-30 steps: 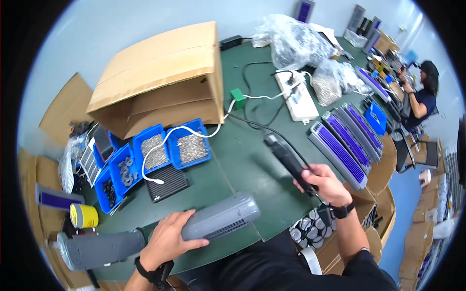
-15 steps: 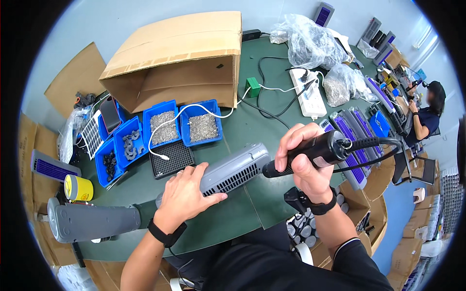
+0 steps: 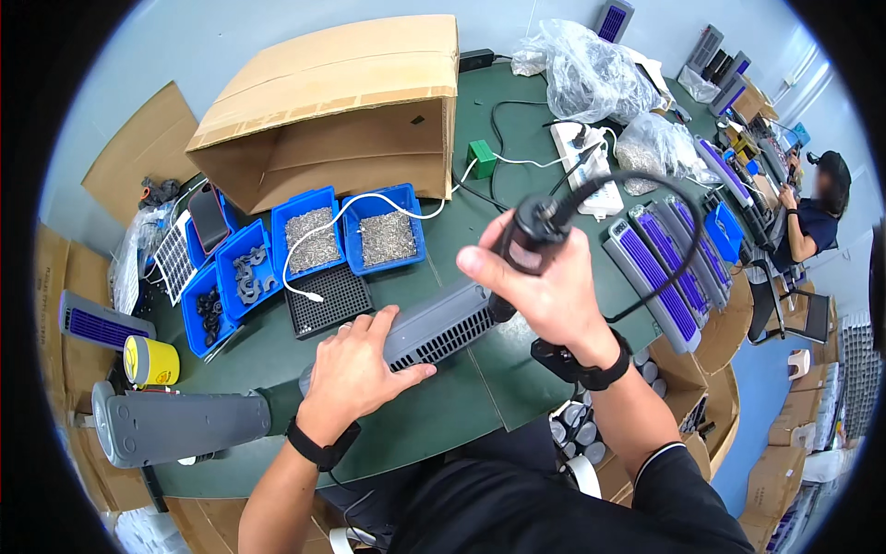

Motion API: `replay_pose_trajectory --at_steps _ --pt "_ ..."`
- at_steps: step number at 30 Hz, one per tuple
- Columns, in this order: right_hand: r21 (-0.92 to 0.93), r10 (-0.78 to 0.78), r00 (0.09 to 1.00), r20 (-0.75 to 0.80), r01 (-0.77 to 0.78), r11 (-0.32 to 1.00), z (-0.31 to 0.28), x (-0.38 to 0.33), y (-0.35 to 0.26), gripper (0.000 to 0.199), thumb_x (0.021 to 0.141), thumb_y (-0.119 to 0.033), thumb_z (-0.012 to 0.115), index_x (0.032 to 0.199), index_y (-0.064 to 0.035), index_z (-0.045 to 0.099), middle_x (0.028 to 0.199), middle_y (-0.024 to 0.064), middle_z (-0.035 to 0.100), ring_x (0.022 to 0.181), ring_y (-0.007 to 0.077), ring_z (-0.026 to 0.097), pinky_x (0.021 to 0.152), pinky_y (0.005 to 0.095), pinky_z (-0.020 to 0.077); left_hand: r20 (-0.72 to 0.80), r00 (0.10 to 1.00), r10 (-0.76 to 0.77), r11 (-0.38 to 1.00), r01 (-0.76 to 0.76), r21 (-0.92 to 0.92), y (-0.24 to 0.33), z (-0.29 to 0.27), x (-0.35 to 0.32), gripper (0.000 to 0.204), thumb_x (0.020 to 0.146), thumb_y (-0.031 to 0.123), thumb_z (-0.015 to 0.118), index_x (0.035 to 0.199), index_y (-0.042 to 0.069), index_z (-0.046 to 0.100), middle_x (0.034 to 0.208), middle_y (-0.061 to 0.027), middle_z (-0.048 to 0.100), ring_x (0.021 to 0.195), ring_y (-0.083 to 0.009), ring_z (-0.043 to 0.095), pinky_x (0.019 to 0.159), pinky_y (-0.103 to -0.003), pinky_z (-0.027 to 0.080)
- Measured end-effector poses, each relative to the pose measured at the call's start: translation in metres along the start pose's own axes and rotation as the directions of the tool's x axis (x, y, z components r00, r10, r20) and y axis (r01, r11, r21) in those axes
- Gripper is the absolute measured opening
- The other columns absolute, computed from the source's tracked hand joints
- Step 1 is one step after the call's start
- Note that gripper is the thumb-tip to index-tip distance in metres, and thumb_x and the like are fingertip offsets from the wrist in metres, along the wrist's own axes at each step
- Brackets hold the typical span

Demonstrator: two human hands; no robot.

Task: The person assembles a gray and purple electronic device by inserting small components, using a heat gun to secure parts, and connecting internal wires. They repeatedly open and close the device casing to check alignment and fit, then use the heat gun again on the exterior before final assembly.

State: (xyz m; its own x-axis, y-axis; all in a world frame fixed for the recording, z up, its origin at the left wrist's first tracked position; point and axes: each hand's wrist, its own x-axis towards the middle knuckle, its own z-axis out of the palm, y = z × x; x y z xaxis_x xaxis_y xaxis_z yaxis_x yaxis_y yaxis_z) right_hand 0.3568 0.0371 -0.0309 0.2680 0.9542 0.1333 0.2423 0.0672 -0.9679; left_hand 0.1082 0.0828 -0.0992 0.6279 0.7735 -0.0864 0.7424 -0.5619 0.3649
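Note:
A grey plastic housing [image 3: 432,319] with a slotted side lies slantwise on the green table in front of me. My left hand [image 3: 355,371] grips its left part from above, thumb along the near side and fingers over the far side. In my right hand [image 3: 565,297] is a black corded electric screwdriver [image 3: 535,233], held nearly upright. Its lower end stands at the housing's right end; my fingers and the tool hide the tip, so I cannot tell whether it touches a screw.
Blue bins [image 3: 385,268] of small screws and parts stand behind a black grid tray [image 3: 332,303]. An open cardboard box [image 3: 323,74] is at the back. Another grey housing [image 3: 185,427] lies left, purple-slatted units [image 3: 651,272] right. A co-worker [image 3: 812,217] sits far right.
My right hand has swung the screwdriver from a sideways slant to nearly upright, moving it left over the housing's right end. My left hand stays on the housing.

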Motion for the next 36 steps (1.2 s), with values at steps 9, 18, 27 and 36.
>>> replay_pose_trajectory --at_steps 9,18,27,36 --pt "0.055 -0.191 0.976 -0.108 0.198 0.979 0.003 -0.011 0.02 0.025 0.086 -0.01 0.087 0.097 -0.0028 0.066 0.079 0.0042 0.069 0.066 0.0119 0.065 0.065 0.0263 0.052 0.002 1.0 0.021 1.0 -0.021 -0.009 0.004 -0.002 0.004 0.09 0.078 0.062 0.084 0.14 0.003 0.061 0.118 -0.0225 0.072 0.105 -0.0409 0.072 0.087 -0.052 0.059" --pt "0.231 -0.259 0.966 -0.03 0.258 0.938 0.006 -0.012 0.041 0.024 0.085 0.002 0.084 0.094 -0.0022 0.062 0.083 0.0081 0.067 0.067 0.011 0.06 0.058 0.0257 0.0475 -0.006 0.999 0.039 0.999 -0.039 -0.019 -0.001 -0.001 0.005 0.089 0.076 0.063 0.085 0.139 0.005 0.062 0.112 -0.021 0.072 0.1 -0.0405 0.073 0.082 -0.052 0.059" --pt "0.291 -0.243 0.968 -0.057 0.249 0.924 0.007 -0.012 0.045 0.029 0.085 -0.012 0.092 0.08 -0.0015 0.066 0.066 -0.0013 0.061 0.06 0.0061 0.055 0.056 0.0249 0.0439 -0.028 0.999 0.047 0.998 -0.048 -0.029 0.001 -0.004 0.006 0.086 0.075 0.063 0.087 0.136 0.007 0.065 0.104 -0.0192 0.073 0.092 -0.0386 0.073 0.078 -0.049 0.057" --pt "0.525 -0.33 0.944 -0.005 0.283 0.803 -0.019 -0.017 0.024 0.027 0.087 0.003 0.084 0.104 -0.0002 0.063 0.093 0.0079 0.069 0.081 0.0125 0.066 0.075 0.03 0.0564 -0.026 0.998 0.051 0.998 -0.052 -0.043 0.014 0.002 0.016 0.087 0.077 0.061 0.086 0.14 0.006 0.062 0.112 -0.0214 0.072 0.1 -0.0408 0.073 0.084 -0.051 0.058"
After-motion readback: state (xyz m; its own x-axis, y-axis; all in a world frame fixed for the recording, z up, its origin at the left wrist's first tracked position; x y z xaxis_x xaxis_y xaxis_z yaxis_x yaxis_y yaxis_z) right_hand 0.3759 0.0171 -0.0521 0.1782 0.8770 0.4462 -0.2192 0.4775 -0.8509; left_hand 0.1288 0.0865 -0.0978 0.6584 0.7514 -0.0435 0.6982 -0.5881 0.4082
